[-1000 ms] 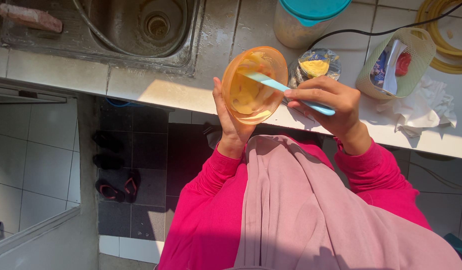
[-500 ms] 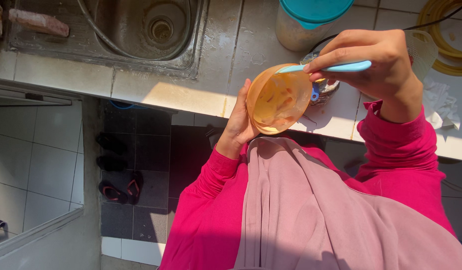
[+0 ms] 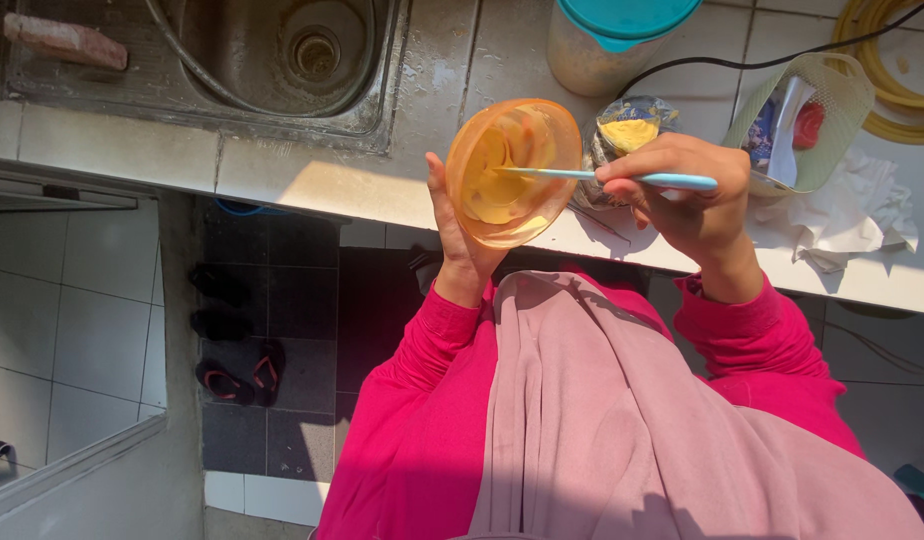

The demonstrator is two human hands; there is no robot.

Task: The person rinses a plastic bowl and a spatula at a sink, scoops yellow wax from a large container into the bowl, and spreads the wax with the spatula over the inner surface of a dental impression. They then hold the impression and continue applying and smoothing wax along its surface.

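Looking down from the head camera, the left hand [image 3: 460, 232] cups an orange bowl [image 3: 512, 170] from beneath, fingers wrapped around its far side, holding it tilted above the counter [image 3: 312, 180] edge, in front of the body. There's yellow batter-like stuff inside the bowl, spread over the wall. The right hand [image 3: 682, 190] is clenched around a light blue utensil [image 3: 622, 178], gripping the handle near its end, and the thin front part reaches leftward into the bowl, touching the yellow contents. Just behind the bowl and the right hand, a small clear bag [image 3: 627, 130] with something yellow sits on the counter. Beyond it stands a tub with a teal lid [image 3: 622, 20]. To the right, a pale green basket [image 3: 827, 100] holds a few small items, and crumpled white paper [image 3: 852, 215] lies next to it. A yellow hose [image 3: 897, 110] coils at the far right. Upper left, a metal sink [image 3: 282, 50] is sunk into the counter. Down on the dark floor tiles, sandals [image 3: 237, 375] lie beside the counter base. Pink sleeves and a mauve scarf fill the lower frame.
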